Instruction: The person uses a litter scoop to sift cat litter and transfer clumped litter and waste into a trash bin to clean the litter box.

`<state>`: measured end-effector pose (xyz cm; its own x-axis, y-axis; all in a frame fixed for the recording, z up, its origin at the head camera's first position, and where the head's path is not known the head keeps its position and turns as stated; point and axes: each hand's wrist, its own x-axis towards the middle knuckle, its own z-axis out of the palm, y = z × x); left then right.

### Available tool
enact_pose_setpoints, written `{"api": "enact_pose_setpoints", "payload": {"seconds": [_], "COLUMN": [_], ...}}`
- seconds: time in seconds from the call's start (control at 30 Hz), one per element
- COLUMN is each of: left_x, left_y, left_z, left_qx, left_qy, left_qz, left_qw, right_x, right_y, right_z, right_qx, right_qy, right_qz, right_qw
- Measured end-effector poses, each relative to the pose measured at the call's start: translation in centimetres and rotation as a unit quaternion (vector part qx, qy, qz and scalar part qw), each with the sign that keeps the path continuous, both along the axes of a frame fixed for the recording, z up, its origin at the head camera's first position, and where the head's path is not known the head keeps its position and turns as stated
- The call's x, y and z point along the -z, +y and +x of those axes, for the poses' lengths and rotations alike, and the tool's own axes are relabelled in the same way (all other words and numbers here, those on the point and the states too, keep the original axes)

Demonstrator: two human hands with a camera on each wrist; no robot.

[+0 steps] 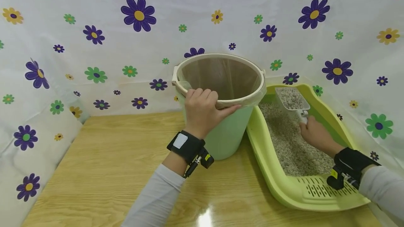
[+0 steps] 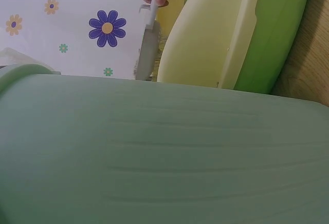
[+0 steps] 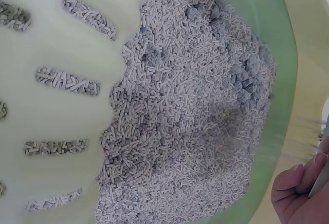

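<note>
My left hand [image 1: 202, 113] grips the near rim of a light green trash can [image 1: 225, 134], with fingers curled over the edge and thumb along the outside. A thin liner bag [image 1: 221, 76] covers the can's inside. On the right, my right hand [image 1: 317, 134] holds a white litter scoop [image 1: 291, 99] by its handle, above the litter box [image 1: 265, 157]. Pellet litter fills the scoop's bowl. In the right wrist view, blurred streaks fall beside the fingers [image 3: 288, 178], over the pale litter [image 3: 180, 90]. Grey clumps [image 3: 247, 77] lie along the box's edge.
The trash can stands against the left side of the litter box on a wooden table [image 1: 126, 157]. A slotted step [image 1: 325, 188] forms the box's near end. A flowered sheet [image 1: 176, 9] hangs behind and along both sides.
</note>
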<state>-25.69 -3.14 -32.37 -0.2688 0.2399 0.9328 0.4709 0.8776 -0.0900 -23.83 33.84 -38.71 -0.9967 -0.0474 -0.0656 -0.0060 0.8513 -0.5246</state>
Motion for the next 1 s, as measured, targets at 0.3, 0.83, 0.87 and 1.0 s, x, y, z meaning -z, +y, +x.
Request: {"api": "enact_pose_setpoints", "payload": {"seconds": [0.3, 0.83, 0.87, 1.0], "left_x": [0.0, -0.1, -0.1, -0.1], "left_y": [0.1, 0.1, 0.1, 0.1], "left_z": [-0.1, -0.2, -0.2, -0.1], "left_qx": [-0.002, -0.003, -0.003, -0.001], "left_qy": [-0.001, -0.007, -0.007, -0.007], "left_qz": [-0.003, 0.0, 0.0, 0.002], "left_qw": [1.0, 1.0, 1.0, 1.0], "right_x": [-0.9, -2.9, -3.0, -3.7], "right_y": [0.1, 0.2, 0.2, 0.2], "right_z": [-0.2, -0.9, -0.9, -1.0], "right_qx": [0.027, 0.052, 0.056, 0.08], "right_qy": [0.028, 0.127, 0.132, 0.148], "right_qz": [-0.002, -0.019, -0.014, 0.007], "right_qw": [0.9993, 0.9903, 0.9895, 0.9857]}}
